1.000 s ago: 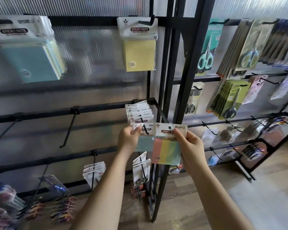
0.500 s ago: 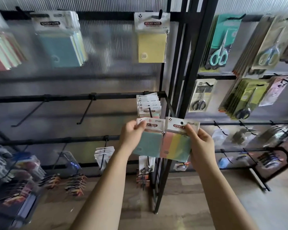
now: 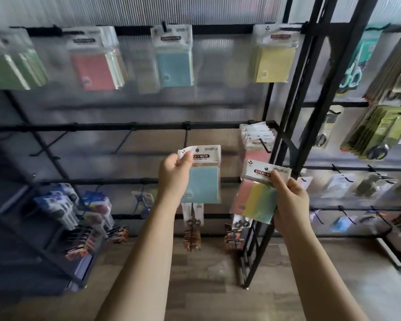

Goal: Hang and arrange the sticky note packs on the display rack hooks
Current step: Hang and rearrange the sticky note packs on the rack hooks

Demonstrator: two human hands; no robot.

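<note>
My packs [image 3: 203, 179] are paper under glossy clear plastic. The rack [image 3: 134, 126] is matt black metal, the wall [image 3: 148, 10] ribbed translucent plastic, the floor [image 3: 206, 295] wood-look.

Bare forearms, no sleeves, two hands

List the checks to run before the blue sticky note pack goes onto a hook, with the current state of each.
1. Left hand holds the blue pack by its header card: ok.
2. Hang hole in the blue pack's header uncovered: ok, it shows beside the thumb.
3. A free hook within the middle rail: ok, the hook just above the pack carries nothing.
4. Hole lined up with that hook's tip: not ok, the pack sits below it.
5. Right hand keeps the multicolour pack clear of the blue one: ok, they are apart.
6. Blue pack hanging straight: ok, only slightly tilted.
</note>
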